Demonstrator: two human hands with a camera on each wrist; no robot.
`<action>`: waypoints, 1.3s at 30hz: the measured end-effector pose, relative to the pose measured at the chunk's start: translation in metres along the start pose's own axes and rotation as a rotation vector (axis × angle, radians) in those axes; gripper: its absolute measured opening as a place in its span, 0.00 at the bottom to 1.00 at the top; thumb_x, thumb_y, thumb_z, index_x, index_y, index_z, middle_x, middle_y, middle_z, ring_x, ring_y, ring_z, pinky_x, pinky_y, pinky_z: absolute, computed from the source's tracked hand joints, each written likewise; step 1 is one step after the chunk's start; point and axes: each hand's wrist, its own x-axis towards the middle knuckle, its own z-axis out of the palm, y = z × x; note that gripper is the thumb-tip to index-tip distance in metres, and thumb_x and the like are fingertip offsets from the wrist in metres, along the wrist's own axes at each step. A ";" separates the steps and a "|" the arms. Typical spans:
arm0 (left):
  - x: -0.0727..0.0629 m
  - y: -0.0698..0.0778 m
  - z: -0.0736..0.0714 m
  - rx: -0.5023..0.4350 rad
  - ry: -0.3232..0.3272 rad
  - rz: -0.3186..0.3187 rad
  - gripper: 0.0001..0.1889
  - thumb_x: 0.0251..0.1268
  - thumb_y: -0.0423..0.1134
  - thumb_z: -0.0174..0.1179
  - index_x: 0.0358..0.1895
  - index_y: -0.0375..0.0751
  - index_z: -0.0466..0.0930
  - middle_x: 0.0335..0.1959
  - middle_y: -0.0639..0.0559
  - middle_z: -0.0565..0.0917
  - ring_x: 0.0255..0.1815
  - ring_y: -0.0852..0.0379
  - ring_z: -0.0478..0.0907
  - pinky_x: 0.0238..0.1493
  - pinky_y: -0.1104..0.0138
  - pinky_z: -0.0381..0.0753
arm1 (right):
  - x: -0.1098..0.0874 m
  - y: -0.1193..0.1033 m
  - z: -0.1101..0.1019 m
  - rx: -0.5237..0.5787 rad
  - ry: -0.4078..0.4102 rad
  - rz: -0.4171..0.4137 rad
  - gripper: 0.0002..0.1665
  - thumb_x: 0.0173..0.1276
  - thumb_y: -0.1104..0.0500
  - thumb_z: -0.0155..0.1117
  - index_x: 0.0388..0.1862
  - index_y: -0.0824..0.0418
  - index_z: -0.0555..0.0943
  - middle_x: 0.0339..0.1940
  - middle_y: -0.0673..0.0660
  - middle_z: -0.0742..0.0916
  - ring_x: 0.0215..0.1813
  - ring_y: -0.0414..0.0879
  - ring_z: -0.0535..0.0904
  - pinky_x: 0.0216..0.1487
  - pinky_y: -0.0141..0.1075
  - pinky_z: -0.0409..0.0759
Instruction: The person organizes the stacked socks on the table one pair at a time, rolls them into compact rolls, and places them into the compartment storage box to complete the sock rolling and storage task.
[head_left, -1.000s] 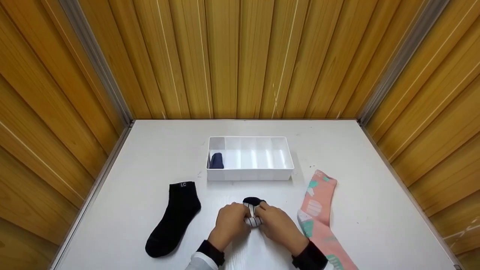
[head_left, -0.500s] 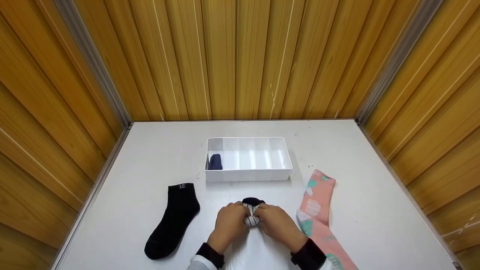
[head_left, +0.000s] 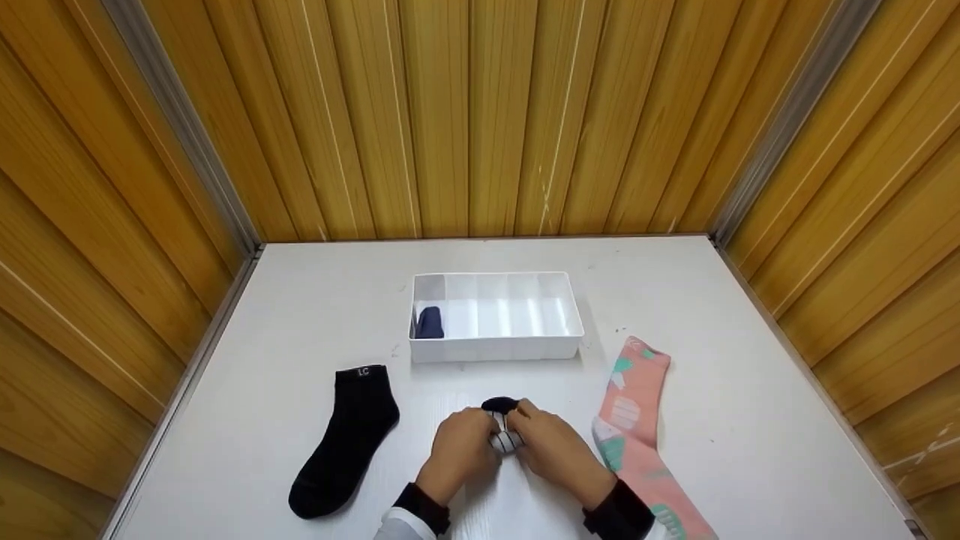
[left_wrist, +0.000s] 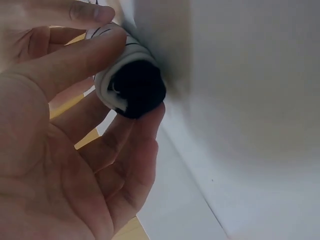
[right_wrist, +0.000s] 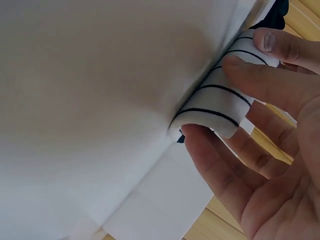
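Observation:
Both hands hold a rolled-up sock, white with thin dark stripes and a dark navy or black part, low over the front middle of the table. My left hand grips its left end; in the left wrist view the dark inside of the roll shows between thumb and fingers. From the right, my right hand pinches the other end. The right wrist view shows the striped outer layer under the thumb, with fingertips at the roll's open end. Palms face each other, and the hands hide part of the sock in the head view.
A white divided box stands beyond the hands, with a dark blue rolled sock in its left compartment. A black ankle sock lies flat at left, a pink patterned sock at right. Wood-look panels enclose the white table.
The hands keep hold of the striped sock in nearly the same spot, with only slight finger shifts. The dark part shows a little less above the fingers. Other things stay put.

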 end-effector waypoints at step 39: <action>0.001 -0.003 0.000 0.030 0.006 0.004 0.07 0.48 0.34 0.71 0.30 0.52 0.90 0.25 0.57 0.84 0.30 0.55 0.82 0.30 0.61 0.79 | 0.003 0.003 0.002 0.037 -0.002 0.001 0.12 0.61 0.67 0.73 0.39 0.56 0.80 0.39 0.49 0.83 0.34 0.44 0.83 0.35 0.37 0.82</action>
